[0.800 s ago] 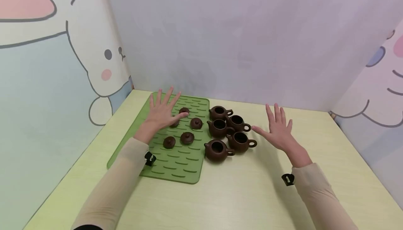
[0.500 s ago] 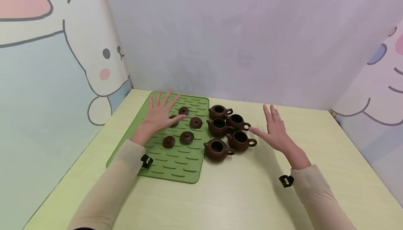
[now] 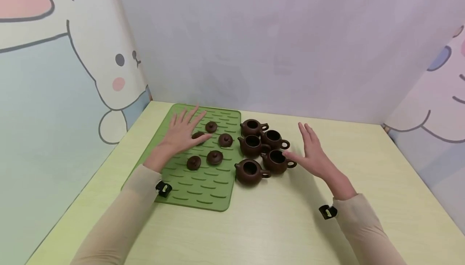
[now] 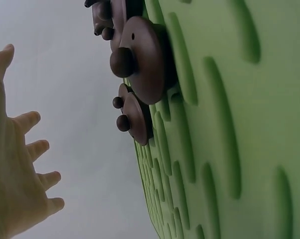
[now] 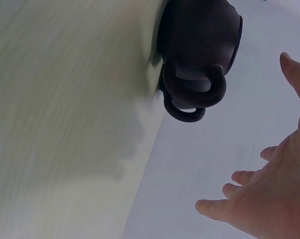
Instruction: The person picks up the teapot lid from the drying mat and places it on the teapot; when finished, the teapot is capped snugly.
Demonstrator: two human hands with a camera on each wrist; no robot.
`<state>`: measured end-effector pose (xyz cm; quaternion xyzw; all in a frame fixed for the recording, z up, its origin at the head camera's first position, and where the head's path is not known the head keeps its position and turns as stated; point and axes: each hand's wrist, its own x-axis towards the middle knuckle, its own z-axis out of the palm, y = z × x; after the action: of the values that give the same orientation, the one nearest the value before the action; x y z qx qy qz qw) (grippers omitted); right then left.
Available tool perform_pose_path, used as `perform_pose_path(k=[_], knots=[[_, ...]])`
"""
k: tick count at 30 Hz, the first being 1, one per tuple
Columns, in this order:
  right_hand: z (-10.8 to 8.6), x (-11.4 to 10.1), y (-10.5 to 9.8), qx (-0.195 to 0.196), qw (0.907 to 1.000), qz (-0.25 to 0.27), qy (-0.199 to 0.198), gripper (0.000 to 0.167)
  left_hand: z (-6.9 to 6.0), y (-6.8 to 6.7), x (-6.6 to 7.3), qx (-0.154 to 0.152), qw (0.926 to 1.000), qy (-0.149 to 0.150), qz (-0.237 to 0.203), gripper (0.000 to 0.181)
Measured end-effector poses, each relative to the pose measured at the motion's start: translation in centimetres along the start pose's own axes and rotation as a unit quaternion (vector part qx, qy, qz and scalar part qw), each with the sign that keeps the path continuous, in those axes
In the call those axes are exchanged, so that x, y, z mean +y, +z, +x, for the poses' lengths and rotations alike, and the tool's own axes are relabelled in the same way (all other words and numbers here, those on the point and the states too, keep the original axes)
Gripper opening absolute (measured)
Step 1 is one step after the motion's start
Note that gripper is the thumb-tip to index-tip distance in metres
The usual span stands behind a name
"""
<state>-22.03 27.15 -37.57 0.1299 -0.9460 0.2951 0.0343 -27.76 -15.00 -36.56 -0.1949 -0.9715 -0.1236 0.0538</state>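
My left hand (image 3: 180, 134) hovers with spread fingers above a green mat (image 3: 196, 192), holding nothing. Several dark brown teapot lids lie knob-up on the mat, among them one near the front (image 3: 215, 157) and one beside my thumb (image 3: 225, 140); another is partly hidden by the thumb. To the right of the mat stand several small lidless brown teapots, the front one (image 3: 249, 172) by the mat's edge. My right hand (image 3: 312, 156) is raised, fingers straight, close to the handle of the right teapot (image 3: 277, 161). In the right wrist view that hand (image 5: 269, 199) is apart from the teapots.
The pale wooden table (image 3: 276, 224) extends in front of and to the right of the teapots. A plain wall covering (image 3: 261, 47) rises behind it. Cartoon-printed side panels (image 3: 83, 79) border the table on the left and right.
My right hand has moved left toward the teapots, its fingers drawn closer together. The left hand has shifted slightly left and nearer to me. Lids and teapots stay in place.
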Motion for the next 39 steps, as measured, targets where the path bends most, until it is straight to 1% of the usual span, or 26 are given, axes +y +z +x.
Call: perform_pose_path(k=[4, 11, 17, 21, 24, 26, 31, 36, 39], knots=[[-0.2, -0.3, 0.1, -0.003, 1.0000, 0.008, -0.003, 0.108, -0.2, -0.1, -0.3, -0.008, 0.9999, 0.002, -0.011, 0.088], [-0.6, -0.8, 0.1, -0.006, 0.9998, 0.015, -0.006, 0.111, -0.9, -0.2, -0.8, -0.035, 0.9984, -0.012, -0.044, 0.087], [-0.9, -1.2, 0.1, 0.000, 0.9999, 0.012, -0.011, 0.108, -1.4, 0.0, -1.2, -0.040, 0.9966, -0.012, -0.071, 0.087], [-1.1, -1.3, 0.1, 0.001, 0.9997, 0.014, -0.019, 0.105, -1.6, -0.2, -1.5, -0.054, 0.9943, -0.017, -0.090, 0.086], [-1.3, -1.4, 0.2, 0.001, 0.9994, 0.024, -0.024, 0.103, -1.7, -0.3, -1.8, -0.062, 0.9905, -0.021, -0.121, 0.084], [-1.4, -1.4, 0.2, 0.001, 0.9990, 0.037, -0.027, 0.102, -1.9, -0.4, -2.0, -0.065, 0.9864, -0.020, -0.150, 0.080], [-1.8, -1.6, 0.2, -0.003, 0.9975, 0.063, -0.032, 0.097, -2.2, -0.3, -2.5, -0.068, 0.9739, -0.001, -0.216, 0.071], [-2.1, -1.8, 0.3, -0.001, 0.9965, 0.072, -0.041, 0.089, -2.6, -0.3, -2.6, -0.078, 0.9658, 0.020, -0.246, 0.060], [-2.2, -1.9, 0.4, 0.002, 0.9961, 0.075, -0.047, 0.084, -2.9, -0.3, -2.7, -0.092, 0.9624, 0.024, -0.254, 0.056]])
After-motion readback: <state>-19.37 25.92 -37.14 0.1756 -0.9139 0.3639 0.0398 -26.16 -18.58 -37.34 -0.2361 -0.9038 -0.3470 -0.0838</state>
